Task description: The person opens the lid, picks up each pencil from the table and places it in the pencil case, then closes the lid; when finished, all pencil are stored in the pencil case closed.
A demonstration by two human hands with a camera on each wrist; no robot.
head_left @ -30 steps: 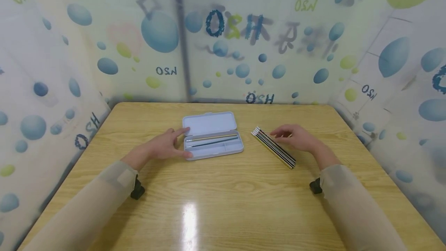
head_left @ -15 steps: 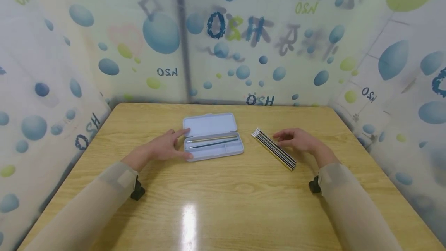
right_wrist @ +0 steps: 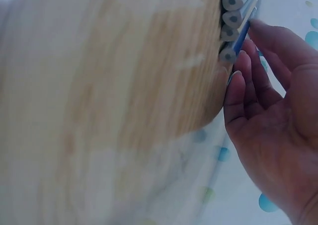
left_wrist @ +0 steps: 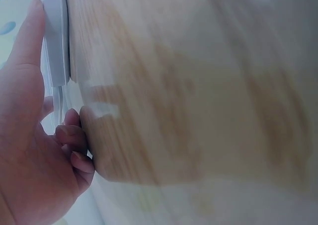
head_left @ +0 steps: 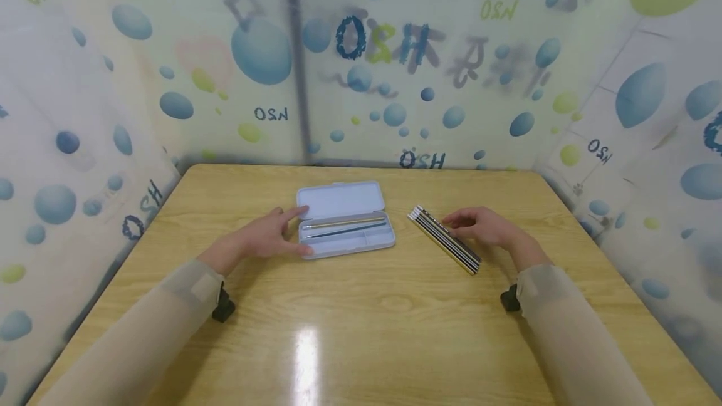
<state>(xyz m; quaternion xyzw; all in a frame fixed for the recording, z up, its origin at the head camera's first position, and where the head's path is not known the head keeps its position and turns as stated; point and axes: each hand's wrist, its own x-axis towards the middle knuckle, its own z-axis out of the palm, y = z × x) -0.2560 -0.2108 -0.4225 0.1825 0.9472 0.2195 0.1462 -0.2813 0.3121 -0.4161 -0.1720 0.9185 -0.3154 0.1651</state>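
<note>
wood surface (head_left: 361,331), both forearms resting on it. right hand (head_left: 487,227) sits at the row of pencils (head_left: 445,240), fingers (right_wrist: 238,93) curled onto the near end of one; pinch not confirmed. row's long axis runs diagonally, near-right to far-left, toward the case. left hand (head_left: 265,237) holds the left end of the open pencil case (head_left: 345,221), fingers relaxed, index on the lid. two pencils already inside, lying lengthwise.
</note>
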